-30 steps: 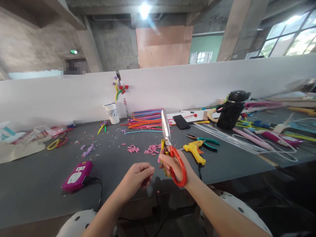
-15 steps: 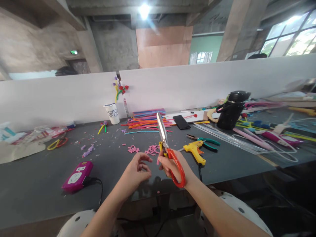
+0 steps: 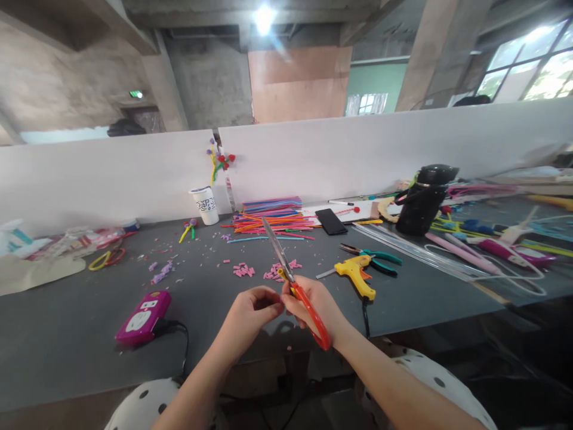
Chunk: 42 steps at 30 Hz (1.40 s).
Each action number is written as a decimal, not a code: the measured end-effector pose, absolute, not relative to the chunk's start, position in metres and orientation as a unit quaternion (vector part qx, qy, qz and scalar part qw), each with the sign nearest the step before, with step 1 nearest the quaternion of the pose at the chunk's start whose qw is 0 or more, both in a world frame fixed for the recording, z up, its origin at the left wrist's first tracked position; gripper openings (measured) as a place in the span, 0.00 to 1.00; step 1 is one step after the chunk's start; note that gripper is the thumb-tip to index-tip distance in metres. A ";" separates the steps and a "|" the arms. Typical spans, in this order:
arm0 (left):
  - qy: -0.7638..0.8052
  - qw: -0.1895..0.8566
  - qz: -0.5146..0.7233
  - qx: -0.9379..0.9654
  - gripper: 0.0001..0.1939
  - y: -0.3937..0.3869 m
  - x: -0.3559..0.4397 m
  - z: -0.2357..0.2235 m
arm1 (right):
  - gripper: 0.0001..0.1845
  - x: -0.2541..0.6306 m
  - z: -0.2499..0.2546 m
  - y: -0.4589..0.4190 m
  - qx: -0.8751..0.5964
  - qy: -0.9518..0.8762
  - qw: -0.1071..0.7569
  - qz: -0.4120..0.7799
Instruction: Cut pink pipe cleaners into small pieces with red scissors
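Note:
Scissors with red and yellow handles [image 3: 312, 315] rest in my right hand [image 3: 313, 301], their closed blades pointing up and to the left. My left hand [image 3: 255, 312] has its thumb and fingertips together in a pinch, right beside the right fingertips. Whatever lies between those fingertips is too small or hidden to make out. Just beyond the hands, short pink cut pieces [image 3: 243, 270] lie in two loose piles on the dark table [image 3: 215, 358]. Behind them is a stack of colourful pipe cleaners [image 3: 268, 222].
A yellow glue gun [image 3: 356, 275], teal-handled pliers [image 3: 380, 258] and a phone [image 3: 331, 221] lie to the right, near a black thermos [image 3: 425, 200]. Leftward are a magenta device [image 3: 144, 318] with a cord, a paper cup [image 3: 205, 206] and other scissors [image 3: 106, 259].
My left hand has moved right and closed its fingertips against the right fingertips, where a pink piece showed before. The scissors have tipped to the left.

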<state>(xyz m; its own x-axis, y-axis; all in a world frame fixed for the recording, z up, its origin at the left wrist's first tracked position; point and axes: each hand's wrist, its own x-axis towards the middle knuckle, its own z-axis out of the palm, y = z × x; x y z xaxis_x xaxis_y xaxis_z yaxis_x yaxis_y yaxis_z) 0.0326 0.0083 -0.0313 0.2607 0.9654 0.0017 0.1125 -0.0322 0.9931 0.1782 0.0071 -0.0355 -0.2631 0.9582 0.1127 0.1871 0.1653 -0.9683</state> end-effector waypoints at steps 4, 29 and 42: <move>0.454 0.529 0.422 0.579 0.04 0.007 0.033 -0.030 | 0.07 0.179 -0.032 0.006 -0.453 -0.655 0.413 0.443; 0.412 0.531 0.607 0.424 0.03 0.018 0.008 -0.023 | 0.18 0.197 -0.043 0.006 -0.424 -0.844 0.330 0.006; 0.384 0.539 0.637 0.394 0.09 0.034 0.017 0.001 | 0.17 0.214 -0.036 0.006 -0.479 -0.827 0.295 0.005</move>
<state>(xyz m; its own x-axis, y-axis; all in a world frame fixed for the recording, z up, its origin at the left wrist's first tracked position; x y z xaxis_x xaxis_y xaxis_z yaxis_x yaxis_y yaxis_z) 0.0174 0.0339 0.0011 -0.1082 0.9902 0.0882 -0.3838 -0.1234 0.9151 0.2139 0.0057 -0.0356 -0.3667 0.7950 0.4832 0.7895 0.5407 -0.2905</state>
